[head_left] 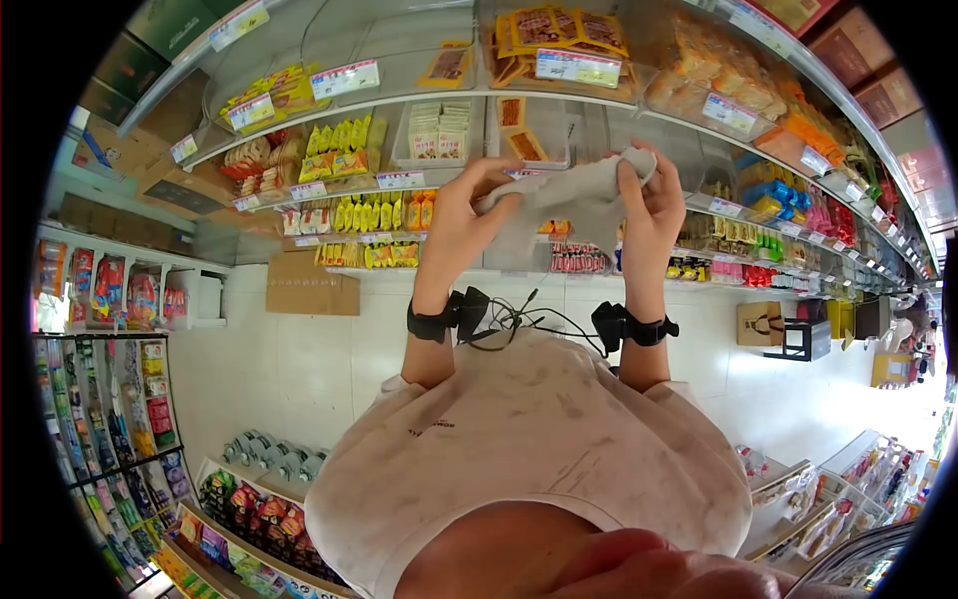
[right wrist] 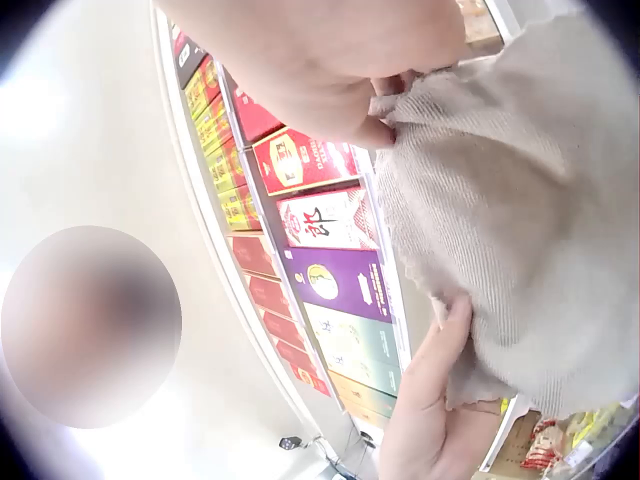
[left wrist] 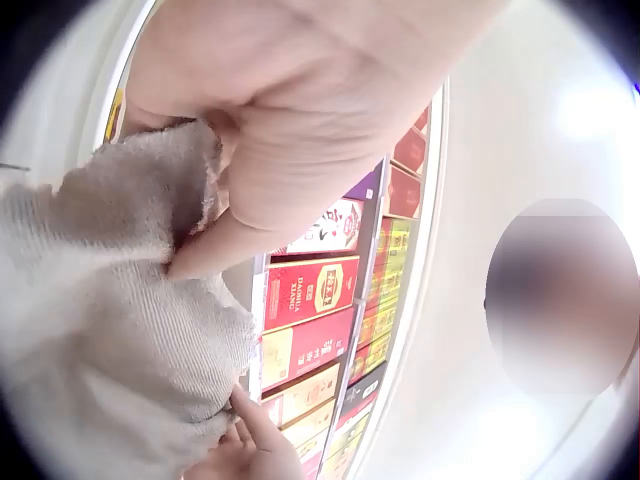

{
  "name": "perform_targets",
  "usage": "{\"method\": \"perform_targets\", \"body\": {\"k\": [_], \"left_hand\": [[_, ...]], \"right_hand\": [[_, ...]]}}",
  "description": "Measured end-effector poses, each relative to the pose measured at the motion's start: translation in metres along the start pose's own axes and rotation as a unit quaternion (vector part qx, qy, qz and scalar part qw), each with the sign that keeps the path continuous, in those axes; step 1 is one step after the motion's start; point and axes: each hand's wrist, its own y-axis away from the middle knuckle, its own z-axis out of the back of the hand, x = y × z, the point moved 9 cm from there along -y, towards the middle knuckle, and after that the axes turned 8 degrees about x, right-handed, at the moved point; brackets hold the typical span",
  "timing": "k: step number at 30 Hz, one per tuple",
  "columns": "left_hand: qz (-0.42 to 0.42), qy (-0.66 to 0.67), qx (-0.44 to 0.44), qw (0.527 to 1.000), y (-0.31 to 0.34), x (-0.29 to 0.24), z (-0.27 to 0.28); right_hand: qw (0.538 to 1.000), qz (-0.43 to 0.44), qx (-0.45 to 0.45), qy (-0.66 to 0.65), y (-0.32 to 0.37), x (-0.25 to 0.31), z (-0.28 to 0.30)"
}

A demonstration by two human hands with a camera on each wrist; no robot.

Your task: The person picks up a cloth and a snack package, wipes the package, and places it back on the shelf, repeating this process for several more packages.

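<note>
A grey cloth (head_left: 574, 188) hangs before the snack shelf (head_left: 399, 42); the left hand (head_left: 467, 215) pinches one end in its grip, the right hand (head_left: 653, 200) the other. Price tags (head_left: 577, 68) line the shelf's edges.

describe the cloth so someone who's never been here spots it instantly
Find the snack shelves across the top of the head view. In front of them, the person's left hand and right hand hold the cloth. It is dull grey, finely ribbed fabric, unlike the bright packets beyond it.
</note>
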Motion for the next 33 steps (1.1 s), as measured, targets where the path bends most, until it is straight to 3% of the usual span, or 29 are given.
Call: {"method": "perform_targets", "body": {"k": [2, 3, 5, 8, 10, 12, 15, 17, 18, 20, 23, 24, 25, 30, 33], "left_hand": [[0.073, -0.039, 0.037, 0.996, -0.007, -0.001, -0.017], [0.112, -0.059, 0.057, 0.990, -0.009, 0.002, -0.027], [0.099, -0.015, 0.048, 0.994, -0.019, 0.016, -0.049], [0.081, 0.121, 0.056, 0.988, -0.039, 0.050, -0.085], [0.091, 0.230, 0.039, 0.968, -0.048, 0.057, -0.108], [0.127, 0.330, -0.012, 0.935, -0.048, 0.060, -0.126], [0.143, 0.304, 0.053, 0.940, -0.051, 0.024, -0.150], [0.101, 0.255, 0.071, 0.959, -0.057, 0.031, -0.155], [0.081, 0.231, 0.080, 0.966, -0.058, 0.030, -0.158], [0.078, 0.131, 0.096, 0.984, -0.056, 0.027, -0.160], [0.051, -0.027, 0.176, 0.983, -0.056, 0.017, -0.163], [0.039, -0.081, 0.212, 0.973, -0.054, 0.016, -0.166], [0.039, -0.071, 0.205, 0.975, -0.054, 0.017, -0.165], [0.007, 0.059, 0.137, 0.989, -0.053, 0.004, -0.160], [0.053, 0.060, 0.136, 0.987, -0.050, 0.030, -0.151]], "right_hand": [[0.999, 0.006, -0.036, 0.025, 0.001, 0.002, 0.031], [0.995, 0.062, -0.053, 0.060, 0.002, 0.012, 0.042], [0.973, 0.168, -0.087, 0.132, 0.009, 0.032, 0.061], [0.935, 0.220, 0.032, 0.276, 0.026, 0.053, 0.041], [0.946, 0.140, 0.130, 0.261, 0.030, 0.039, 0.022], [0.933, 0.167, 0.147, 0.283, 0.030, 0.031, 0.022], [0.938, 0.163, 0.155, 0.264, 0.027, 0.025, 0.042], [0.951, 0.136, 0.151, 0.232, 0.024, 0.027, 0.064], [0.945, 0.163, 0.133, 0.251, 0.022, 0.034, 0.074], [0.943, 0.183, 0.013, 0.279, 0.021, 0.050, 0.095], [0.980, 0.084, 0.046, 0.172, 0.010, 0.033, 0.106], [0.984, 0.001, 0.139, 0.110, 0.009, 0.006, 0.111], [0.968, -0.082, 0.231, 0.047, 0.014, -0.016, 0.107], [0.982, -0.093, 0.161, 0.044, 0.010, -0.032, 0.116], [0.986, -0.096, 0.131, 0.031, 0.012, -0.031, 0.111]]}}
